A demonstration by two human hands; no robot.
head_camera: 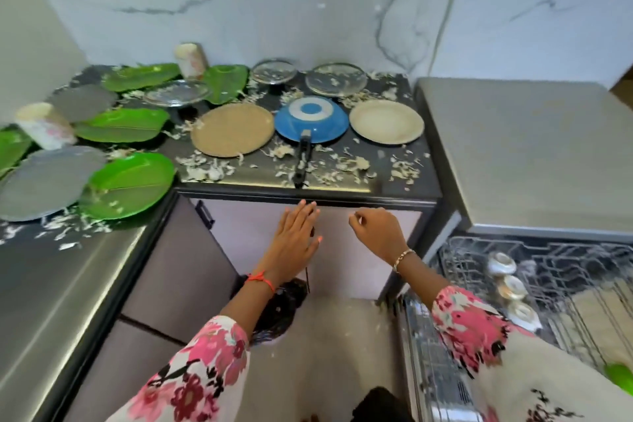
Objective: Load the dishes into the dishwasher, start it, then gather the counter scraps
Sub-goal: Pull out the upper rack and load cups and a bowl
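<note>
Here the left hand (296, 236), flat and wide, and the right hand (376, 233), loosely curled, both empty, hover below the desk's (342, 190) near edge, likely reaching for the pan (310, 120); the dishwasher (565, 264) stands open, right.

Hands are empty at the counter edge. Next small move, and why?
Probably lift the right hand to the cream plate: it holds nothing, that plate lies nearest the open dishwasher rack, and the rack has room.
</note>
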